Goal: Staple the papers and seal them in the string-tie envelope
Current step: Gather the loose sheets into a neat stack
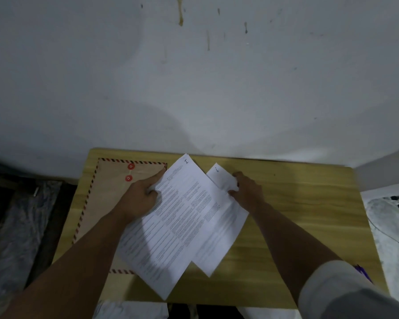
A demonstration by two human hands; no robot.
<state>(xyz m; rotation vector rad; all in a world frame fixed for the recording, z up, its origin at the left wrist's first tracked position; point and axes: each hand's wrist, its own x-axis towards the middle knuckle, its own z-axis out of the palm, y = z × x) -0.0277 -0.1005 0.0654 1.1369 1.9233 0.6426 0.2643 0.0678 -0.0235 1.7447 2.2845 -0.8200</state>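
Wooden table: both hands on two printed sheets beside envelope.

This looks like a plain, makeshift desk corner in a home or small back room rather than a proper office. A small light-wood table is pushed up against a bare, stained white wall, with printed papers and a string-tie envelope spread on it. Dark planks and crumpled plastic sheeting lie beside it.
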